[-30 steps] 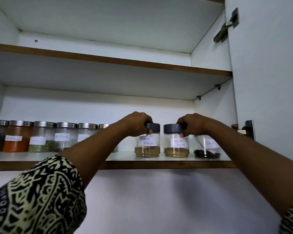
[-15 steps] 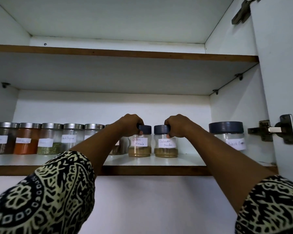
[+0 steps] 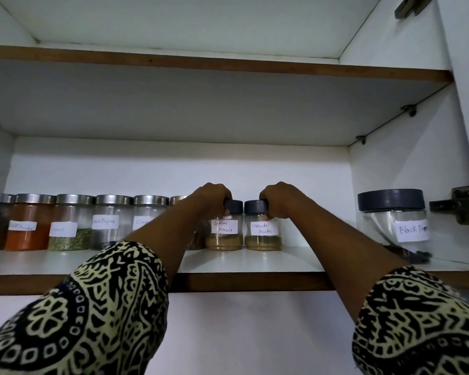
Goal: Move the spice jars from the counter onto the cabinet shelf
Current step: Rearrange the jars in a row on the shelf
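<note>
Two small clear jars with dark lids stand side by side at the back of the lower cabinet shelf [image 3: 255, 281]. My left hand [image 3: 210, 200] grips the lid of the garam masala jar [image 3: 224, 235]. My right hand [image 3: 282, 198] grips the lid of the coriander powder jar [image 3: 263, 235]. Both jars rest on the shelf and hold brownish powder.
A row of several steel-lidded spice jars [image 3: 71, 223] fills the shelf to the left, against the back wall. A larger dark-lidded black pepper jar [image 3: 394, 226] stands at the right front. The open cabinet door and its hinge [image 3: 466, 205] are at the far right. An upper shelf [image 3: 228, 66] runs above.
Both hands have pushed their jars further back on the shelf, toward the rear wall. The view has moved closer, so the black pepper jar now looms larger at the right.
</note>
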The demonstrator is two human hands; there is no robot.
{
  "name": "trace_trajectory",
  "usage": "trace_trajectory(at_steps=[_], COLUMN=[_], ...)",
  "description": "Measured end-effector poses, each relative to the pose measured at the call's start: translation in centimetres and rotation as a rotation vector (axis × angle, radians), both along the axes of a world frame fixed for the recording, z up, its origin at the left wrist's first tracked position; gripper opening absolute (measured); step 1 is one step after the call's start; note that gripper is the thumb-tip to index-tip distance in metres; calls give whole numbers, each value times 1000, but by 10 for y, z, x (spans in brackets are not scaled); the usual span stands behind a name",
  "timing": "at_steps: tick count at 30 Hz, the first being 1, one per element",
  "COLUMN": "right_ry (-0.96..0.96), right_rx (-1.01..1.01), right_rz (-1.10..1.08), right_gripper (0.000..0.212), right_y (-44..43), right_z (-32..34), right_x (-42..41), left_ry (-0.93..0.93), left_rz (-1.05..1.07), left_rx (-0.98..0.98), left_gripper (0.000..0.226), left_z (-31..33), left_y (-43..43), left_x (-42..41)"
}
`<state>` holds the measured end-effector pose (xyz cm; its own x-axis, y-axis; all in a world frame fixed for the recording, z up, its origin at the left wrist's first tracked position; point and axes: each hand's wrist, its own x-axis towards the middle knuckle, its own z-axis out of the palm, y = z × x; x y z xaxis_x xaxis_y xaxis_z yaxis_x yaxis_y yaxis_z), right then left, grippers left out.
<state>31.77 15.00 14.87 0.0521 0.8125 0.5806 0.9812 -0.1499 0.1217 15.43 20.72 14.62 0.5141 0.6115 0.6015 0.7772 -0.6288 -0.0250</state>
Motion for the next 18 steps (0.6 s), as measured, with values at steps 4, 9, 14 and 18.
trace_trajectory(at_steps=[4,9,14,18], right_ry=[-6,10,33,50], right_rx=[6,6,18,16], right_rz=[37,66,80,73], right_gripper=[33,34,34,58], right_y=[3,-1,-1,-12], right_z=[-2,-4,-6,-14], right_x=[2,5,6,5], left_ry=[-7,2,-13,-77], left_rz=[-3,2,5,-9], left_rx=[11,25,28,27], left_gripper=[29,31,31,47], left_z=[-1,-2,-5,-8], left_y=[5,7,7,-7], left_x=[0,1,1,-6])
